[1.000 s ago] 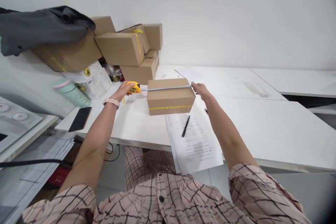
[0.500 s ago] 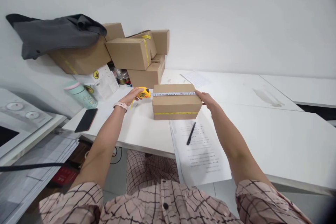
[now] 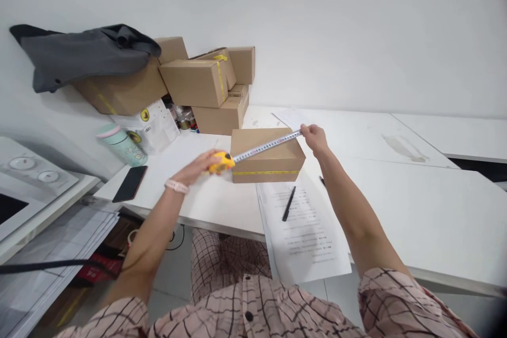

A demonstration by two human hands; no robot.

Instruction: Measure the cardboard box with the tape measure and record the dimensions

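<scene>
My left hand is closed around the yellow case of a tape measure, just left of a cardboard box. Out of the case runs the metal blade, slanting up to the right above the box. Its far end is pinched in my right hand, at the box's back right corner. The closed cardboard box sits on the white table, with a yellow strip along its front face. Printed sheets lie in front of the box, and a black pen rests on them.
Several cardboard boxes are stacked against the wall at the back left, with a dark grey garment over some. A mint tumbler and a phone are at the table's left end. A white appliance stands further left.
The tape blade has gone from straight across the box top to a slant. My left hand moved toward me and right with the case; my right hand rose slightly, away from the box edge.
</scene>
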